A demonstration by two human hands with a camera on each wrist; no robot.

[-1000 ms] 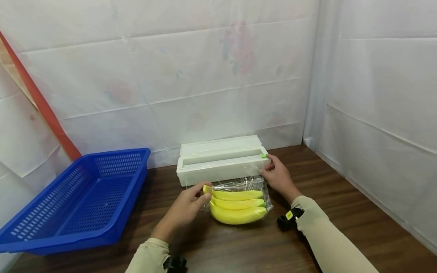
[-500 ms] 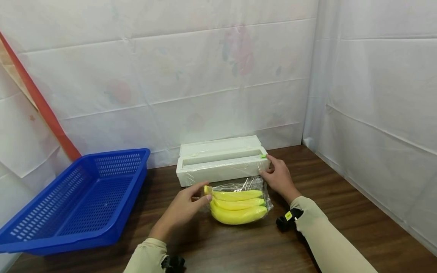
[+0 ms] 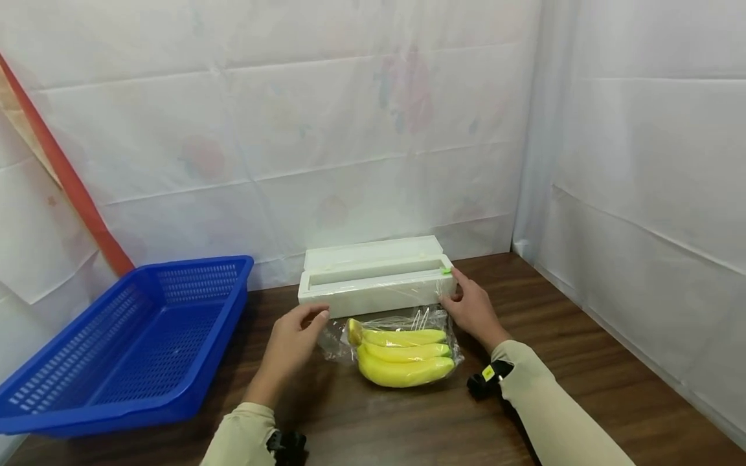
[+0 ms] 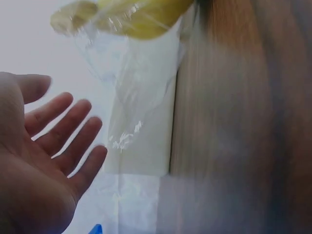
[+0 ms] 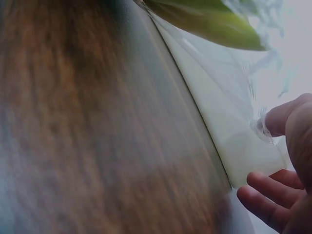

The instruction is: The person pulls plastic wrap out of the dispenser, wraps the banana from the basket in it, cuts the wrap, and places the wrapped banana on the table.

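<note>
A bunch of yellow bananas (image 3: 406,371) lies on the table in clear cling film (image 3: 336,342). Film stretches from the bananas to the white cling film box (image 3: 373,299) behind them, whose lid stands raised. To the left of the banana stems my left hand (image 3: 294,338) is held free, its fingers apart and holding nothing in the left wrist view. My right hand (image 3: 473,309) grips the right end of the box, index finger by a green slider (image 3: 446,270), thumb on the front. In the right wrist view film bunches at the thumb (image 5: 279,121).
A blue plastic basket (image 3: 105,404) stands on the left of the brown wooden table (image 3: 373,430). White sheeting (image 3: 373,129) hangs behind and on the right. A red strip (image 3: 70,175) runs down the left side.
My left hand has let go of the banana stems and moved left, away from them. My right hand stays at the box end. The bananas have hardly moved.
</note>
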